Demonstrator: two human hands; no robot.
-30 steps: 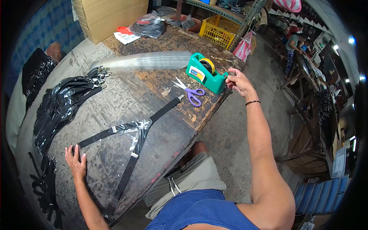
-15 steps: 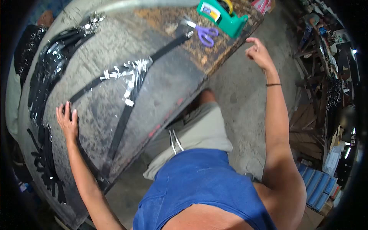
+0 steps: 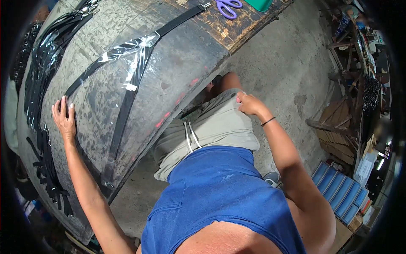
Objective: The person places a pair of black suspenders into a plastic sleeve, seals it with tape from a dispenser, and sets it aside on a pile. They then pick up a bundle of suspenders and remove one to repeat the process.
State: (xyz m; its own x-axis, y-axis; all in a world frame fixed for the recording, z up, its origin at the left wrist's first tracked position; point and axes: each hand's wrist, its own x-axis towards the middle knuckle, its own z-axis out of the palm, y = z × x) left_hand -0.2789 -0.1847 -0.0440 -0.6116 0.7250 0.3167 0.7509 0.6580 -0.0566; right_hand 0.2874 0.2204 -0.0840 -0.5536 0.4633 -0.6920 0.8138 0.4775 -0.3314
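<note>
My left hand (image 3: 64,117) lies flat on the dark worktable (image 3: 169,80), fingers spread, its fingertips beside the end of one strip of a black strap (image 3: 122,122). This strap forms a Y on the tabletop, with shiny clear plastic (image 3: 136,63) over its junction and metal hardware at its upper right tip. My right hand (image 3: 251,104) is closed on the leg of the grey shorts (image 3: 228,120), off the table's edge. Purple-handled scissors (image 3: 228,9) lie by the strap's upper tip, partly cut off by the frame.
Bundles of black straps (image 3: 40,80) in clear plastic lie along the table's far left side. A green tape dispenser (image 3: 259,4) shows at the top edge. Shelving (image 3: 344,55) and blue boxes (image 3: 340,190) stand at right on the concrete floor.
My right hand has come down from near the green tape dispenser to the shorts and closed on them. My left hand stays on the table. The view has shifted, moving the scissors toward the top edge.
</note>
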